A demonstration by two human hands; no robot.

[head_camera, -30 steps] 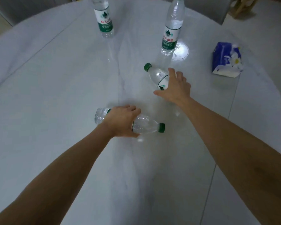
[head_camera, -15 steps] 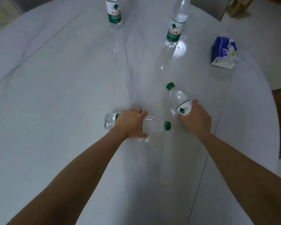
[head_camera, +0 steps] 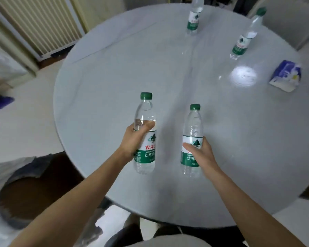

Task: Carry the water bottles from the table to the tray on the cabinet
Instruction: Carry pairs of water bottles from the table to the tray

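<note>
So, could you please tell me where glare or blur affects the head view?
Head view: a bright glare patch sits on the table near the tissue pack; the frame's left edge is smeared; both held bottles' labels read sharply.

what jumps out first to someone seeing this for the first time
Two green-capped water bottles held upright over the near part of the round table: the left hand grips the left bottle and the right hand grips the right bottle. Two more bottles stand on the far side, one at the far edge, one to its right. A blue tissue pack lies at the right, beside a bright glare spot.
</note>
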